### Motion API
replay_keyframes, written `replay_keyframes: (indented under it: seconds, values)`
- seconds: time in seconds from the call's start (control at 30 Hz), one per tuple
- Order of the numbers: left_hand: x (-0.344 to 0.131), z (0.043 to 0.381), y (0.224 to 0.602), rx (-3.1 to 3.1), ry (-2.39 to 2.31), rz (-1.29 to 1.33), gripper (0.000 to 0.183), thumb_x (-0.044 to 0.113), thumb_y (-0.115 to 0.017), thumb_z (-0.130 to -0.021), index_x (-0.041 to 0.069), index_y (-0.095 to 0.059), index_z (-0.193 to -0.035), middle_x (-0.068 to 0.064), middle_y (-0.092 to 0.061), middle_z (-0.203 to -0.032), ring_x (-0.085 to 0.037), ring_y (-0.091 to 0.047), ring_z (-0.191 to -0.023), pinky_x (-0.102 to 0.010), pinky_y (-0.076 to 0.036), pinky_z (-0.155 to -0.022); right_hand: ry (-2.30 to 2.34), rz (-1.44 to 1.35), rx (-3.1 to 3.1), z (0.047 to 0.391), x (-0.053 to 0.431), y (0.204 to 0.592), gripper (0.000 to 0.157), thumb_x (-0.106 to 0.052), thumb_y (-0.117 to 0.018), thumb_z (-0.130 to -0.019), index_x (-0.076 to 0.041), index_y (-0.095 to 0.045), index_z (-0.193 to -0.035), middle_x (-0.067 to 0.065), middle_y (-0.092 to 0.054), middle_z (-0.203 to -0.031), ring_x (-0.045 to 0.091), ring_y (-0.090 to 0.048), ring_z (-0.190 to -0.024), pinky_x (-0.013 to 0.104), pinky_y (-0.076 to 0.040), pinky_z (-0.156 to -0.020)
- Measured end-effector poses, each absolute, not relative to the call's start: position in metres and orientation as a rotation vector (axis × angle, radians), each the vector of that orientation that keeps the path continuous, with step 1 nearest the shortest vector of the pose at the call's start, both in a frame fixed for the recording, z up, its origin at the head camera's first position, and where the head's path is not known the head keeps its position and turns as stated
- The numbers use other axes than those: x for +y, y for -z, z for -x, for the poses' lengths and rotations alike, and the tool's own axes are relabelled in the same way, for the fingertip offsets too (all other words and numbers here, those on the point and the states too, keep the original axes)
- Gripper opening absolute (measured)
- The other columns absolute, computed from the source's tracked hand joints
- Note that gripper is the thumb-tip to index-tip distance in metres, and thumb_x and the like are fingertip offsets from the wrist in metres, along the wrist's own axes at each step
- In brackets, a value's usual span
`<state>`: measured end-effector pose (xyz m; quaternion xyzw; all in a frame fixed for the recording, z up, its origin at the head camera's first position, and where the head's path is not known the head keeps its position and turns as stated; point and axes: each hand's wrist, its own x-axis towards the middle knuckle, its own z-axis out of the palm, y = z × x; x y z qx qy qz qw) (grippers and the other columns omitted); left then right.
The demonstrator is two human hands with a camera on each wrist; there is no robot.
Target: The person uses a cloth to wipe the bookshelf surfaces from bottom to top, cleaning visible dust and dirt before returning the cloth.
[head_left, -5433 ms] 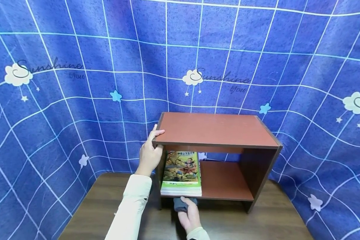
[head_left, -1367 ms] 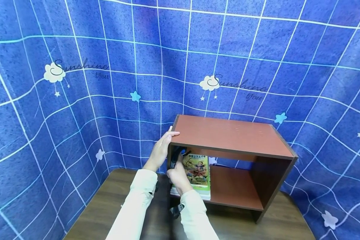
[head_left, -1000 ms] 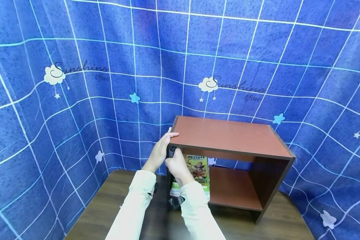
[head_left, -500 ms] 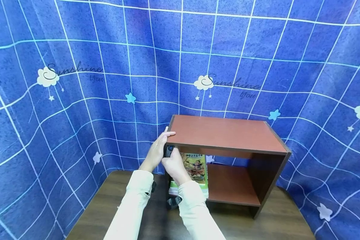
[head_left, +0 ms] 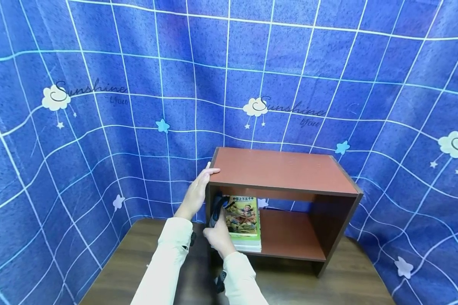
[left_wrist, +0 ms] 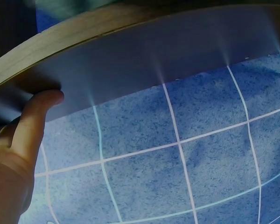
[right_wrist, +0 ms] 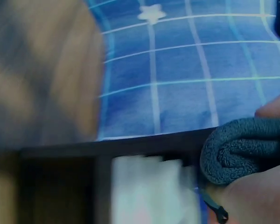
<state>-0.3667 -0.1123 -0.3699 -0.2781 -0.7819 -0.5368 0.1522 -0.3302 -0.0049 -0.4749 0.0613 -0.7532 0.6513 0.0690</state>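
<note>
1. Currently pinching a folded dark cloth (right_wrist: 231,151) in the right hand (head_left: 219,235), with fingers closed round it.
2. Held at the left side panel (right_wrist: 79,149) of the shelf (head_left: 282,169), overlapping that panel's front edge in the right wrist view; cannot tell whether touching.
3. Pointing its rounded fold leftward there, toward the table's side, with the long axis roughly level, nearly parallel to the panel edge; partly hidden by the grip.
4. Resting the left hand (head_left: 194,197), fingers fairly straight, against the shelf's upper left corner.
5. Reaching beside stacked books (head_left: 244,218), cover up.
6. Standing on a wooden table (head_left: 145,245), before a blue curtain (head_left: 175,84).
</note>
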Motion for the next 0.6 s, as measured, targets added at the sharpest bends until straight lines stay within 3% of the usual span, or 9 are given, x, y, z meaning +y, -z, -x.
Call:
replay_keyframes:
  seconds: [0.1,0.27,0.33,0.37,0.43,0.5,0.57,0.6]
  values:
    - [-0.111,0.367,0.370,-2.243,1.545,0.795,0.055,0.045,-0.024,-0.111,0.016,-0.054,-0.146,-0.002,-0.020,-0.166,-0.025,-0.017,-0.152,-0.057,-0.016,-0.117,-1.906,-0.141,-2.282,0.332,-0.006,0.486,0.107,0.003,-0.063,-0.070,-0.002,-0.007,-0.161,0.028,-0.027,-0.159,0.035,-0.034,-0.141,0.045,-0.036,-0.104]
    - [-0.108,0.361,0.364,-2.239,1.588,0.795,0.050,0.034,-0.025,-0.112,0.011,-0.054,-0.146,-0.005,-0.019,-0.166,-0.027,-0.015,-0.152,-0.056,-0.013,-0.118,-1.912,-0.118,-2.238,0.331,-0.008,0.487,0.102,0.008,-0.057,-0.071,0.001,-0.009,-0.161,0.029,-0.024,-0.160,0.038,-0.029,-0.144,0.048,-0.030,-0.110]
    - [-0.107,0.355,0.359,-2.241,1.603,0.793,0.048,0.030,-0.026,-0.113,0.009,-0.053,-0.146,-0.007,-0.019,-0.166,-0.028,-0.015,-0.152,-0.055,-0.013,-0.118,-1.978,-0.121,-2.217,0.330,-0.007,0.484,0.102,0.011,-0.052,-0.072,0.000,-0.005,-0.161,0.029,-0.021,-0.161,0.038,-0.053,-0.124,0.044,-0.046,-0.096]
    - [-0.107,0.354,0.360,-2.239,1.604,0.792,0.048,0.030,-0.026,-0.113,0.009,-0.053,-0.146,-0.006,-0.019,-0.166,-0.028,-0.015,-0.152,-0.056,-0.013,-0.118,-2.014,-0.127,-2.204,0.330,-0.007,0.481,0.102,0.012,-0.050,-0.072,-0.002,-0.003,-0.161,0.030,-0.019,-0.161,0.036,-0.061,-0.106,0.041,-0.052,-0.082]
    - [-0.107,0.354,0.360,-2.242,1.601,0.787,0.049,0.032,-0.026,-0.112,0.010,-0.053,-0.146,-0.006,-0.019,-0.166,-0.029,-0.016,-0.152,-0.056,-0.014,-0.118,-2.062,-0.141,-2.182,0.329,-0.008,0.474,0.101,0.013,-0.048,-0.073,-0.001,0.000,-0.161,0.029,-0.013,-0.163,0.035,-0.059,-0.110,0.038,-0.050,-0.084]
    - [-0.109,0.358,0.364,-2.226,1.600,0.790,0.051,0.039,-0.026,-0.112,0.013,-0.054,-0.146,-0.002,-0.020,-0.166,-0.026,-0.016,-0.152,-0.056,-0.015,-0.117,-2.104,-0.144,-2.168,0.327,-0.008,0.462,0.100,0.013,-0.047,-0.075,-0.002,0.002,-0.161,0.028,-0.010,-0.163,0.036,-0.060,-0.097,0.035,-0.048,-0.066]
    - [-0.111,0.363,0.369,-2.220,1.603,0.786,0.053,0.045,-0.026,-0.110,0.018,-0.055,-0.145,0.001,-0.020,-0.166,-0.024,-0.016,-0.152,-0.057,-0.015,-0.117,-2.093,-0.154,-2.169,0.325,-0.009,0.445,0.101,0.014,-0.047,-0.075,-0.001,0.002,-0.161,0.026,-0.009,-0.164,0.040,-0.046,-0.126,0.037,-0.046,-0.081]
    - [-0.112,0.363,0.370,-2.220,1.609,0.783,0.053,0.045,-0.026,-0.110,0.018,-0.055,-0.145,0.001,-0.020,-0.166,-0.023,-0.016,-0.152,-0.057,-0.014,-0.117,-2.091,-0.172,-2.165,0.324,-0.010,0.435,0.101,0.014,-0.048,-0.075,-0.001,0.002,-0.161,0.025,-0.007,-0.165,0.038,-0.032,-0.138,0.037,-0.042,-0.090]
